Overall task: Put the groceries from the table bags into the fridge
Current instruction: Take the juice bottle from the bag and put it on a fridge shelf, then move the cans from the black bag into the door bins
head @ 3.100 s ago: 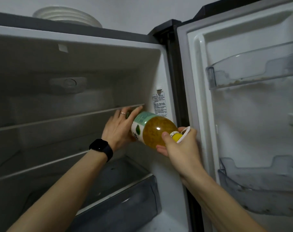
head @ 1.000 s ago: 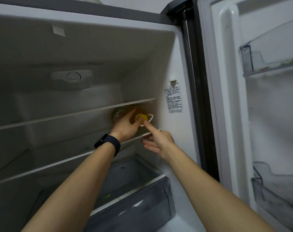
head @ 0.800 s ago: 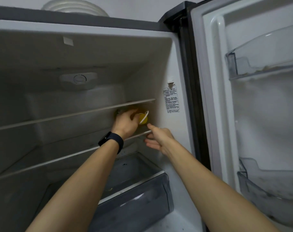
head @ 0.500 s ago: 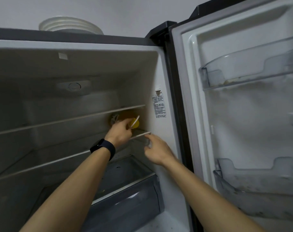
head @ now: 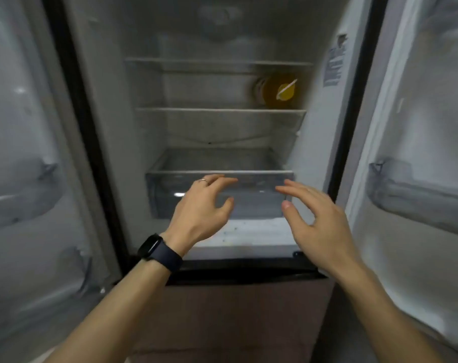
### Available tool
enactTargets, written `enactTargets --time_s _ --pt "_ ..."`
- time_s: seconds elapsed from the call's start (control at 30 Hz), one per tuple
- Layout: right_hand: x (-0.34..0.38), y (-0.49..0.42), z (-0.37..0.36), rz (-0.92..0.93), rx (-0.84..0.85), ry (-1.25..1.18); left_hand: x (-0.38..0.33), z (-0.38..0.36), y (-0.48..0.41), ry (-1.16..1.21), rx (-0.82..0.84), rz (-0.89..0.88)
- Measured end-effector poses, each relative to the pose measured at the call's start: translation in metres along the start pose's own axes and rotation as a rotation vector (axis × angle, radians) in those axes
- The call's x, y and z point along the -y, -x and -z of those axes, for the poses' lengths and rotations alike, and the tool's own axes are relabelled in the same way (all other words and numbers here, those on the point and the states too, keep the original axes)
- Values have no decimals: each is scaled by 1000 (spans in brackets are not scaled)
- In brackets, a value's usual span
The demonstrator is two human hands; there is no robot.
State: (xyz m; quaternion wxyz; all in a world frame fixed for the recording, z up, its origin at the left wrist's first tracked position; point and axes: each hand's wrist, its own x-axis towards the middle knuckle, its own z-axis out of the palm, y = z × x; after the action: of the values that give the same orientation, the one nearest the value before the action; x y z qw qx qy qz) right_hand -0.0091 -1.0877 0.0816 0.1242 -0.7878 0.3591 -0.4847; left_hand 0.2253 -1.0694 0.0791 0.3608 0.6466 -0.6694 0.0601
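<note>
The fridge stood open, its left door and right door both swung wide. The bottle of amber liquid lay on its side on the lower glass shelf, at the right end near the side wall, its yellow cap facing outward. Below, both hands hovered in front of the clear drawer. The left hand, with a dark watch at the wrist and a ring on one finger, had its fingers loosely spread and held nothing. The right hand was likewise spread and empty, and the two were apart, palms turned toward each other. The picture was blurred, so whether either fingertip touched the drawer could not be told.
</note>
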Motion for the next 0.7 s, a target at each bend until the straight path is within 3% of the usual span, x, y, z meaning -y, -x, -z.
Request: enactTargets --time_s 0.37,0.7 --pt "76 176 -97 148 609 -123 23 72 318 -239 10 578" --pt "323 323 -187 560 962 -386 -8 266 607 -490 -233 1107"
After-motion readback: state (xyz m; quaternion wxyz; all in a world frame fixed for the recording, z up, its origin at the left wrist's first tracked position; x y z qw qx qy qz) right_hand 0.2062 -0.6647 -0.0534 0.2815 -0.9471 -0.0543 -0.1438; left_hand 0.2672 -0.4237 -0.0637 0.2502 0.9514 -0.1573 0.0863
